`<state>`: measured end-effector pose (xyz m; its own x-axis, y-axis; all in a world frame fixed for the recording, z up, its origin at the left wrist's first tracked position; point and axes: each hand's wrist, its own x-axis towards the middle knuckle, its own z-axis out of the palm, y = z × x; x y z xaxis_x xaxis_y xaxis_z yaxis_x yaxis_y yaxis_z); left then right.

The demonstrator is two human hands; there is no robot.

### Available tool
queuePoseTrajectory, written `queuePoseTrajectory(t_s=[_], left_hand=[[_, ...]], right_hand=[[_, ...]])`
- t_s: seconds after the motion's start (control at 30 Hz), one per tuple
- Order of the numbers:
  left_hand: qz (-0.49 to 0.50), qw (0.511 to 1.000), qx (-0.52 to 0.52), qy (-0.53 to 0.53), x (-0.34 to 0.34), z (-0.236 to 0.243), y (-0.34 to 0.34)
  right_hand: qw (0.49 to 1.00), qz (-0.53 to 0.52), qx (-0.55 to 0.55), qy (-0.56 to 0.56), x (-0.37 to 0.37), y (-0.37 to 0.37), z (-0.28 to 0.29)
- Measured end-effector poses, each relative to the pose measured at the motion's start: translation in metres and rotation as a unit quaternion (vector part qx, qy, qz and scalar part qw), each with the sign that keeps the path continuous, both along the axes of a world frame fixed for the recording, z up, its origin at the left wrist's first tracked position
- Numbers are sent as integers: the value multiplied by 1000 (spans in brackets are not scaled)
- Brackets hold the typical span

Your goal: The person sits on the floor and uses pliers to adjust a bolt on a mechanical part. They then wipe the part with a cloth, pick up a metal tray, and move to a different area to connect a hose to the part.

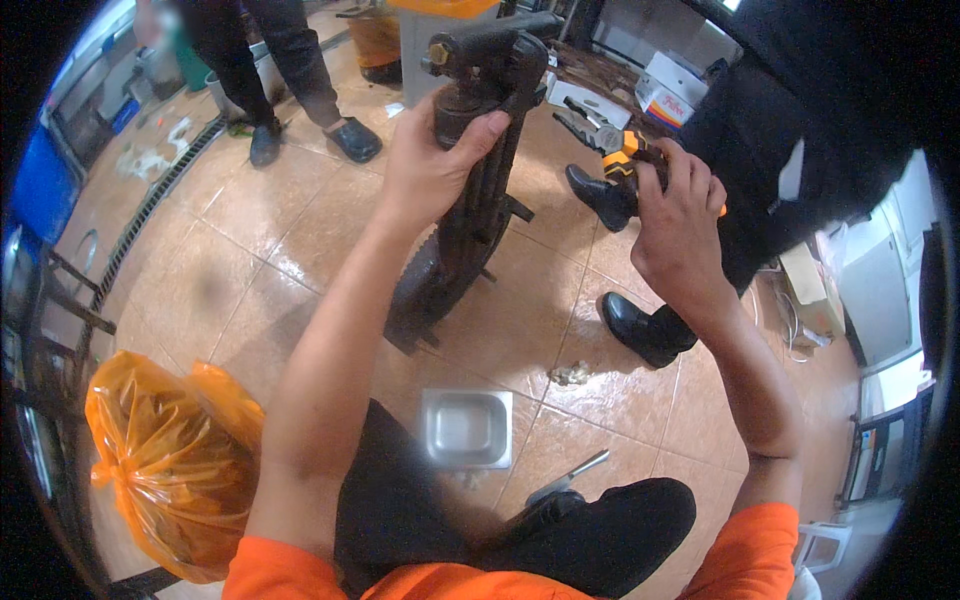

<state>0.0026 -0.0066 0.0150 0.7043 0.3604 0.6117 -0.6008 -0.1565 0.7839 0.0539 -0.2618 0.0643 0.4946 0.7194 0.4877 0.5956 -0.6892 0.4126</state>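
My left hand (440, 160) is closed round the upper part of a black metal apparatus (470, 220), which stands on the tiled floor with a brass-coloured bolt (437, 54) near its top. My right hand (678, 210) grips pliers (625, 150) with orange-and-black handles and metal jaws, held to the right of the apparatus's upper end. My fingers hide part of the pliers' handles. Below, near my knees, lie a steel pan (467, 428) and a knife (565, 478) on the tiles.
Another person's dark legs and shoes (635, 328) are close at my right; a second person (290, 70) stands at back left. An orange bag (170, 460) sits by my left arm. Small scraps (570, 372) lie on the floor. A drain grate (160, 200) runs along the left; boxes (665, 90) are behind.
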Motion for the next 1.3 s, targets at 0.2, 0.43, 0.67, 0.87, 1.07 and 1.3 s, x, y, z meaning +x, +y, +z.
queuePoseTrajectory(t_s=[0.2,0.43,0.67,0.87,1.07,1.3], left_hand=[[6,1000,23,-2,6,-7,-1],[3,1000,-6,-27,11,-14,2],[7,999,-16,-36,2,-11,13],[14,1000,11,-24,-4,-5,13],[13,999,28,-22,-3,-4,5],[26,999,22,-32,0,-7,1]], right_hand=[[999,4,-29,-24,4,17,1],[998,13,-22,-50,11,24,2],[995,-1,-52,-84,6,24,7],[999,19,-5,-42,-3,22,4],[999,-36,-33,-12,-14,28,8],[507,43,279,814,19,9,46]])
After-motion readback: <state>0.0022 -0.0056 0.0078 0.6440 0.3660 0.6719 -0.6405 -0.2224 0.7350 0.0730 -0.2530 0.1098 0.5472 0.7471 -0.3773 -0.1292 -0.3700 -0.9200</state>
